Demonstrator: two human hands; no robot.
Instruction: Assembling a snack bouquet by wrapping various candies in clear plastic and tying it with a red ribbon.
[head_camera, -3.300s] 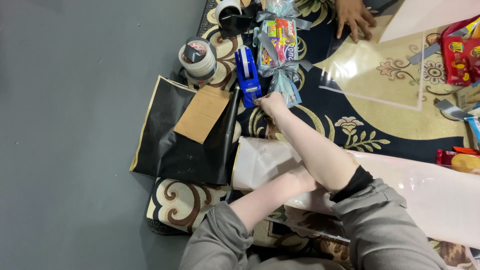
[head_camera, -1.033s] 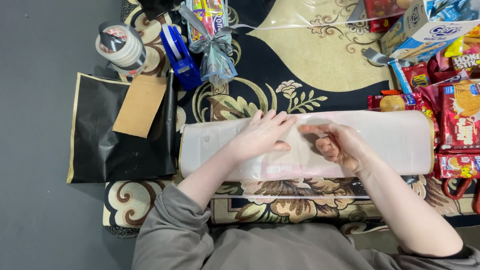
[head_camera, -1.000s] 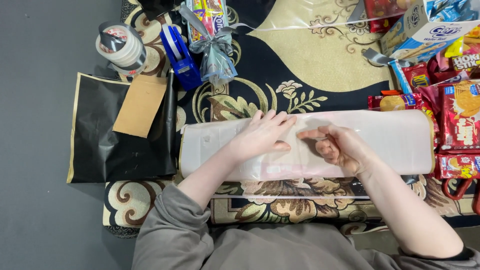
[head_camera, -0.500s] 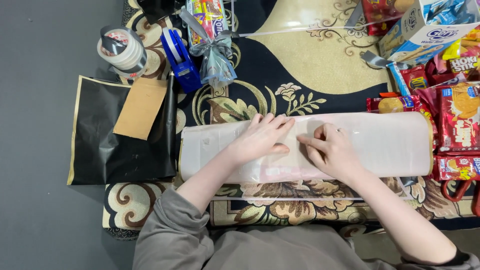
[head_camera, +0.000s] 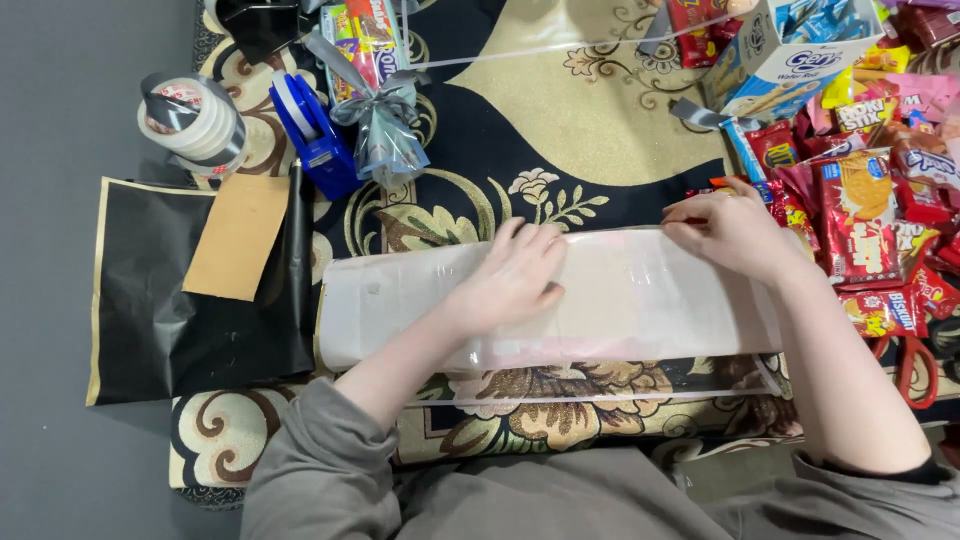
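A wide roll of clear cellophane over pale pink wrap (head_camera: 620, 300) lies across the patterned carpet in front of me. My left hand (head_camera: 515, 280) presses flat on its middle, fingers spread. At the roll's upper right edge, my right hand (head_camera: 730, 230) pinches the film's top edge with its fingertips. A loose clear sheet (head_camera: 600, 395) trails from the roll toward my lap.
A blue tape dispenser (head_camera: 312, 135), stacked tape rolls (head_camera: 192, 118) and a ribbon-tied snack bundle (head_camera: 375, 90) sit at upper left. A black bag with a brown card (head_camera: 235, 235) lies left. Red snack packets (head_camera: 860, 215), a snack box (head_camera: 790, 50) and red-handled scissors (head_camera: 905, 365) crowd the right.
My right hand has slid right along the roll, from its middle to its upper right edge. My left hand stays pressed on the roll.
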